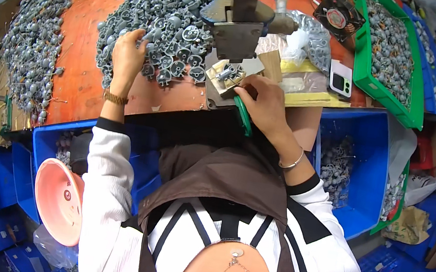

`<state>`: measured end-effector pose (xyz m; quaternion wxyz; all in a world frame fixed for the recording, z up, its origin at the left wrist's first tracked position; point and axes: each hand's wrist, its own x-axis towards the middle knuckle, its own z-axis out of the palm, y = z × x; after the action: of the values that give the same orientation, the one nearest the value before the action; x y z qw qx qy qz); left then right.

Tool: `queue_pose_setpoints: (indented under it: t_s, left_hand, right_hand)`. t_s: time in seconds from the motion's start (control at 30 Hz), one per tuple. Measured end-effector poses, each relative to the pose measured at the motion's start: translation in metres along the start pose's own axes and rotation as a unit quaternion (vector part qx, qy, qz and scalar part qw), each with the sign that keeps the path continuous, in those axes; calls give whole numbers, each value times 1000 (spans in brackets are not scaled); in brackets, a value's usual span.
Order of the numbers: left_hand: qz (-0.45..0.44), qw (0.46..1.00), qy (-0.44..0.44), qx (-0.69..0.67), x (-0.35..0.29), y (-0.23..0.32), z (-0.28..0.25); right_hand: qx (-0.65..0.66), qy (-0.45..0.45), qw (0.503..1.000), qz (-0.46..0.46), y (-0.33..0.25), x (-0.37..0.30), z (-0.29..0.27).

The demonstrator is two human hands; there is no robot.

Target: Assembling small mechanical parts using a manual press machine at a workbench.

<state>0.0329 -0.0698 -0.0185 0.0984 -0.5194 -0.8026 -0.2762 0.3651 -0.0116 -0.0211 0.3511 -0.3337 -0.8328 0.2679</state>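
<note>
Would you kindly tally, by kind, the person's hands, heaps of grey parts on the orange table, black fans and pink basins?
Hands: 2 (left hand, right hand)
Heaps of grey parts: 2
Black fan: 1
Pink basin: 1
Total: 6

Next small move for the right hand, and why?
Probably ease the right hand back from the fixture: a grey part already lies in it, and the fingertips sit at its edge, close to the press head.
</note>
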Motion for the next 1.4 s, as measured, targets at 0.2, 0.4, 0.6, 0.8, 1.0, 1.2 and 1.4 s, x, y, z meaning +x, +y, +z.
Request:
queue_pose_setpoints:
  t_s: [0.2, 0.4, 0.6, 0.8, 1.0, 1.2, 1.4]
  left_hand:
    - [51, 994, -53, 81, 21, -15, 16]
    - [94, 990, -68, 86, 21, -28, 15]
    - [97, 994, 9, 58, 11, -2, 3]
    - [59, 958, 26, -279, -33, 59, 0]
    - [223, 933, -7, -281, -81, 140, 15]
    - [197, 950, -9, -244, -80, 152, 30]
    - [107, 952, -15, -288, -81, 158, 31]
  right_hand:
    - [182, -28, 970, 160, -12, -30, -90]
    - [-60, -23, 952, 301, -14, -91, -238]
    - [-92, 148, 955, 239, 69, -49, -262]
    - [-263, 270, 910, 170, 278, 83, -281]
    - [96, 283, 868, 396, 347, 161, -289]
    - [-149, 292, 900, 286, 322, 156, -278]
    - [-144, 335, 920, 144, 259, 85, -265]
